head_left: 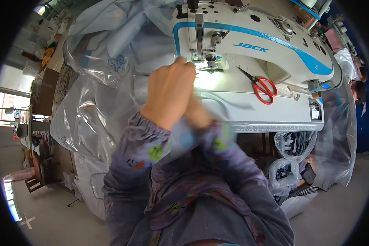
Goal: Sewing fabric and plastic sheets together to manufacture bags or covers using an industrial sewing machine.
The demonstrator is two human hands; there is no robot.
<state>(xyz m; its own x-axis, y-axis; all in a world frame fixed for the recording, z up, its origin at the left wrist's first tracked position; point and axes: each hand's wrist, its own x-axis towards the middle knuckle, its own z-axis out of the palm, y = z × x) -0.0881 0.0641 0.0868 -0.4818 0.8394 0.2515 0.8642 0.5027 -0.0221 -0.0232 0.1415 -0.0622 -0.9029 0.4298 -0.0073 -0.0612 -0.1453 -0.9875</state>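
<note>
My left hand (171,92) is beside the needle area of a white and blue sewing machine (238,37), its back toward me and its fingers curled closed. Whatever the fingers grip is hidden beneath them. Partly behind it, my right hand (198,112) is smeared by motion, and its fingers do not show. Pale material (180,139) with a bluish spot hangs below my wrists, blurred. On the machine bed, right of the lit needle, lie thread snips or small scissors with red handles (255,80). A blurred pale strip (225,102) curves over the bed beside my right hand.
Clear plastic sheeting and pale pieces (88,106) cover the left side of the table. A ruler strip (274,128) runs along the machine's front edge. Plastic bags of dark pieces (296,143) sit below right. A brown chair (39,170) stands far left.
</note>
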